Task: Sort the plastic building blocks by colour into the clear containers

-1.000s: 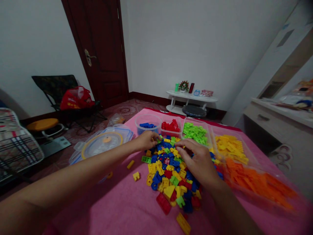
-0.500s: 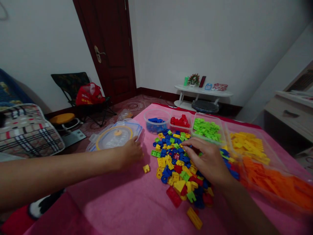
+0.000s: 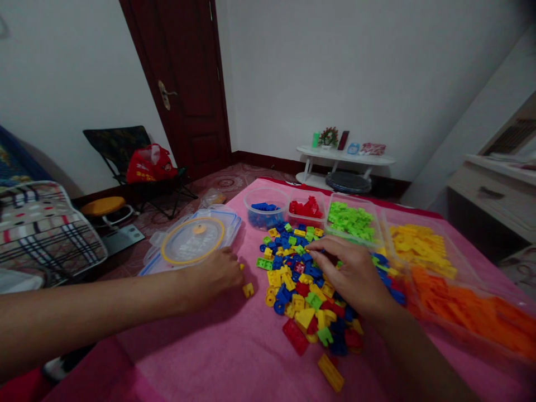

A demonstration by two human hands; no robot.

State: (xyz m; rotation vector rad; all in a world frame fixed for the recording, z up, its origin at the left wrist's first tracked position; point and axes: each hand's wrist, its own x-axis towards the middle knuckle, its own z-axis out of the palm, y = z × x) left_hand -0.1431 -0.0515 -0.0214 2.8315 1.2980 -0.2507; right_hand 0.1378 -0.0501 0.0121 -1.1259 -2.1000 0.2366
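Observation: left hand (image 3: 215, 276) rests knuckles-up on the pink cloth (image 3: 201, 357), fingers curled under. A speck of yellow shows at the fingertips, but it cannot be told whether a piece is gripped there. A loose yellow block (image 3: 248, 290) lies just beside those fingertips, on their right and slightly nearer the camera, clear of the mixed pile (image 3: 293, 279).

Right hand (image 3: 354, 273) lies palm-down on the pile, fingers loosely bent; whether a piece is pinched underneath is hidden.

Assessment: the single block is best taken by a thumb-and-forefinger pinch across its short sides, lifted straight up so it does not skid on the cloth. The right hand should stay light to avoid scattering the pile.

Surroundings: a lidded clear container (image 3: 192, 243) sits just beyond the left hand. Tubs of blue (image 3: 267, 208), red (image 3: 307, 207) and green (image 3: 352, 219) pieces stand behind the pile
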